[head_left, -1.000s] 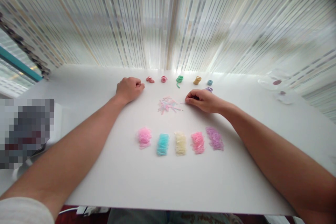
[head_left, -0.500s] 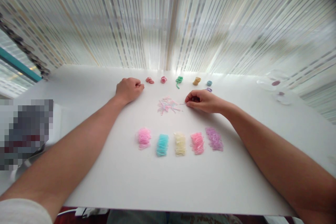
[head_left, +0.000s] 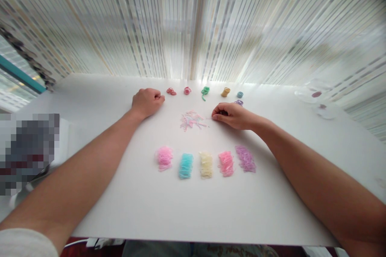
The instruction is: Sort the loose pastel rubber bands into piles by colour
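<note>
Pinches a thin strand (head_left: pixel 208 119) in the right grip (head_left: pixel 230 115) beside a pastel heap (head_left: pixel 191 121); rests the left grip (head_left: pixel 147 102) (fisted) on the table (head_left: pixel 150 209).

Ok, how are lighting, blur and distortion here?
Head view throughout: daylight through the curtain, glare along the far side of the table; soft shadow beneath the right hand; curtain splayed toward the corners; pale pile too blurred to count.

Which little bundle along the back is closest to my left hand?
The red bundle at the row's left end, beside your left hand; the others lie farther right.
</note>
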The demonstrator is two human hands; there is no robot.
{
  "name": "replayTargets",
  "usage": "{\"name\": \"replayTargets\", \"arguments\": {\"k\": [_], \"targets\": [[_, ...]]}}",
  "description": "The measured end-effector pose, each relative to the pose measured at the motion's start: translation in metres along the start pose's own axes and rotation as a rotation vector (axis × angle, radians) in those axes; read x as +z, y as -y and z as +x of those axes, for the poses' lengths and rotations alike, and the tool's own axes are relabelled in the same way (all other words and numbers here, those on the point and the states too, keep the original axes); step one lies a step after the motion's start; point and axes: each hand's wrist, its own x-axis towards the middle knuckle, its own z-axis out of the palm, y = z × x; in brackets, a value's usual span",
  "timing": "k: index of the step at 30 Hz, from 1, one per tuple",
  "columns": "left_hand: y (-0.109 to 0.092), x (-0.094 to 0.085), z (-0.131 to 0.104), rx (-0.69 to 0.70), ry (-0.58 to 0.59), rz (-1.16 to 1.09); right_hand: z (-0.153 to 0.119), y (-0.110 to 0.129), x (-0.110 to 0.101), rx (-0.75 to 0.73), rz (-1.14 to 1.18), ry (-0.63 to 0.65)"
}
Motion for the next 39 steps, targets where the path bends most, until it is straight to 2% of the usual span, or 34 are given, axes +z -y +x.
{"name": "replayTargets", "arguments": {"k": [29, 39], "targets": [[0.0007, 0.0004, 0.0007, 0.005, -0.006, -0.003, -0.0006, 0.0025, 0.0000, 0.006, -0.006, 0.001], [0.0008, 0.0012, 0.0012, 0.002, -0.007, -0.002, 0.0010, -0.0033, 0.0002, -0.013, -0.004, -0.006]]}}
